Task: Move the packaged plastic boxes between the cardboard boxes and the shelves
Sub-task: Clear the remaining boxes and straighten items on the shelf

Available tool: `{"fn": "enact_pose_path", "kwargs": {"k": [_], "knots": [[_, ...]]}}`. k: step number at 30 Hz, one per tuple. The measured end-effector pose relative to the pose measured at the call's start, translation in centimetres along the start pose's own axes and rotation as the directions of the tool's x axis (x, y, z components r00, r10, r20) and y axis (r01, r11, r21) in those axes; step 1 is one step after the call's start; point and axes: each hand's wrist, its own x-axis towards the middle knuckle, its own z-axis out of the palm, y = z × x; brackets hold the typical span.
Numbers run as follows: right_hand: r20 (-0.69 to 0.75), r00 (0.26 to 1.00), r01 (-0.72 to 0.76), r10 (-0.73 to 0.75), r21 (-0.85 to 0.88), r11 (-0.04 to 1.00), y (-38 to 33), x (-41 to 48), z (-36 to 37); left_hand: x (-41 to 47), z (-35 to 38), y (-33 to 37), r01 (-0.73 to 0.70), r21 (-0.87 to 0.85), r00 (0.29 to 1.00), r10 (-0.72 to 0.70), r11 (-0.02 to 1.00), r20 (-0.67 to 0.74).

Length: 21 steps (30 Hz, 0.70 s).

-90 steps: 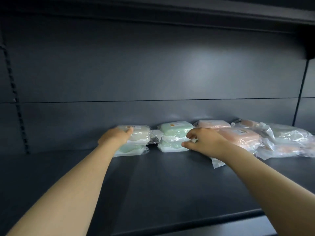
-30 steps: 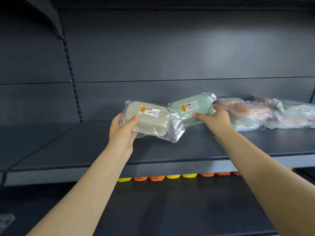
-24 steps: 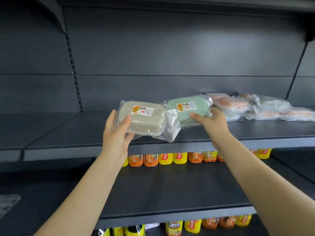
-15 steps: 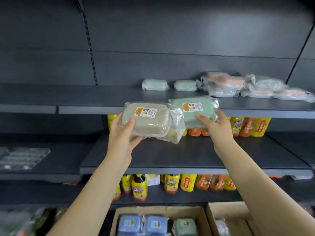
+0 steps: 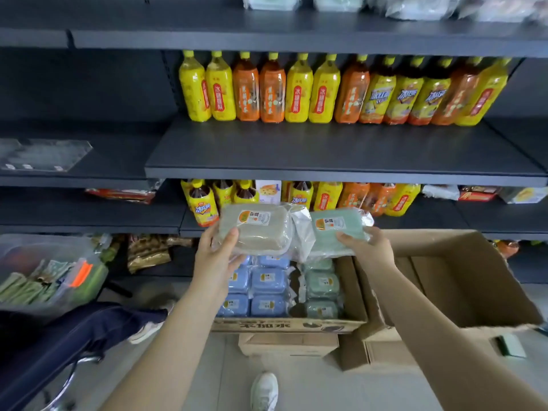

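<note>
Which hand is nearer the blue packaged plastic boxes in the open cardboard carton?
Left. The left hand, gripping the beige packaged box, hangs right over the blue boxes; the right hand, gripping the green packaged box, is off to their right.

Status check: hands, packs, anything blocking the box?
Left hand grips beige pack; right hand grips green pack. Both above open cardboard box. No obstruction seen.

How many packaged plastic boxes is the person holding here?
2. A beige box in the left hand and a green box in the right hand, side by side above the open carton. Their wrapping could hide another underneath.
</note>
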Motion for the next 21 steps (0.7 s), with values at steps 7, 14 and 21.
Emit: {"fn": "enact_pose_path", "kwargs": {"k": [7, 14, 21], "knots": [[-0.001, 0.963, -0.264, 0.27, -0.205, 0.942, 9.5, 3.9, 2.5, 6.4, -2.2, -7.8, 0.19, 0.055, 0.979, -0.186, 0.98, -0.078], [-0.089, 0.906, -0.416, 0.413, -0.361, 0.835, 16.9, 10.1, 5.7, 13.5, -1.6, -13.7, 0.349, 0.117, 0.934, -0.335, 0.93, -0.126], [-0.084, 0.843, -0.494, 0.531, -0.512, 0.703, 24.1, 16.1, 8.5, 19.0, -1.7, -20.9, 0.516, 0.076, 0.848, -0.496, 0.853, -0.184]]}}
